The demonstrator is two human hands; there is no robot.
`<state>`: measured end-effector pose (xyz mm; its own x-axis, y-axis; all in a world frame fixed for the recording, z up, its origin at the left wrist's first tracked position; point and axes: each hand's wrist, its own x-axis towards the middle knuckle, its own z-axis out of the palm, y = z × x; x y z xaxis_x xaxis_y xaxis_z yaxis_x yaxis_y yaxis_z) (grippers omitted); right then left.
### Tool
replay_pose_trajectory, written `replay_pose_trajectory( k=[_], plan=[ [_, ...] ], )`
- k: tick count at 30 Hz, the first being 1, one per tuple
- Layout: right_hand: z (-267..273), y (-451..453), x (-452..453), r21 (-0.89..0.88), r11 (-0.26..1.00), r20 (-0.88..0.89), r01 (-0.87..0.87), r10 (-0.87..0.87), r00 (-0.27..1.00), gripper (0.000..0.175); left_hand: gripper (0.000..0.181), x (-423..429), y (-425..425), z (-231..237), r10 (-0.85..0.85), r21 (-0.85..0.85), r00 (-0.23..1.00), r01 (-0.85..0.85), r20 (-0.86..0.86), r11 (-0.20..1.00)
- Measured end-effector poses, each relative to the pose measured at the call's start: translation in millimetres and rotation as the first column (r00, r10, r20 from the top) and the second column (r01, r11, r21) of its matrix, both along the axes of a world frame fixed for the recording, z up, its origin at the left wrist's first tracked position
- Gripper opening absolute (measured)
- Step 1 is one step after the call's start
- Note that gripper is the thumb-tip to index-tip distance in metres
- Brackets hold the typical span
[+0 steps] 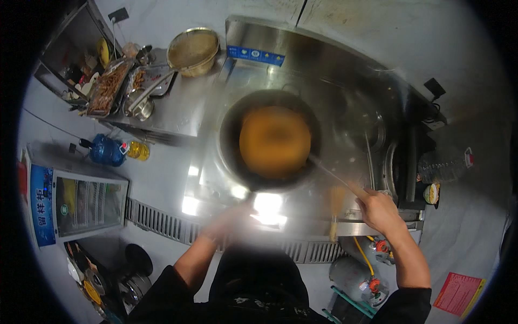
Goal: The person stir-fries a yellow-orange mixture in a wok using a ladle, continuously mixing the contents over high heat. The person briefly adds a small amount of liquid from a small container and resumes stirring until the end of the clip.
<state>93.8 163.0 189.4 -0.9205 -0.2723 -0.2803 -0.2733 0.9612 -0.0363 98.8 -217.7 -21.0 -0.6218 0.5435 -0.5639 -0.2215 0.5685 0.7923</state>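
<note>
A large dark wok (230, 162) sits on the stainless steel stove in front of me, with orange-brown liquid (275, 141) in it. My right hand (378, 208) is closed round the wooden end of a long-handled utensil (336, 177), whose far end reaches the wok's right side; its head is hidden. My left hand (232, 218) is blurred and lies at the near side of the wok, close to its handle; haze hides its fingers. A bamboo wok brush (335, 210) lies between the wok and my right hand.
On the left counter are a large metal basin (194, 52), a steel pot (143, 109) and trays of food (109, 87). A ladle handle (369, 158) lies to the wok's right. A drain grate (162, 220) runs along the floor, and gas cylinders (348, 271) stand below the stove's right side.
</note>
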Motion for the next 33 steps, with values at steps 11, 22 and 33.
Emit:
replay_pose_trajectory(
  k=[11,22,33],
  plan=[
    [-83,-55,43,0.1,0.955,0.203,0.281,-0.296,0.933,0.04,0.027,-10,8,-139,-0.053,0.082,0.993,0.062,-0.107,0.995],
    [-128,-21,-10,-0.173,0.923,-0.049,0.344,-0.357,0.933,0.048,0.03,16,4,-67,0.001,0.139,1.0,0.0,-0.005,0.99],
    [-53,-59,38,-0.453,0.802,0.23,0.39,-0.318,0.92,0.046,0.071,-31,146,22,-0.071,0.122,0.527,0.322,-0.847,0.939]
  ],
)
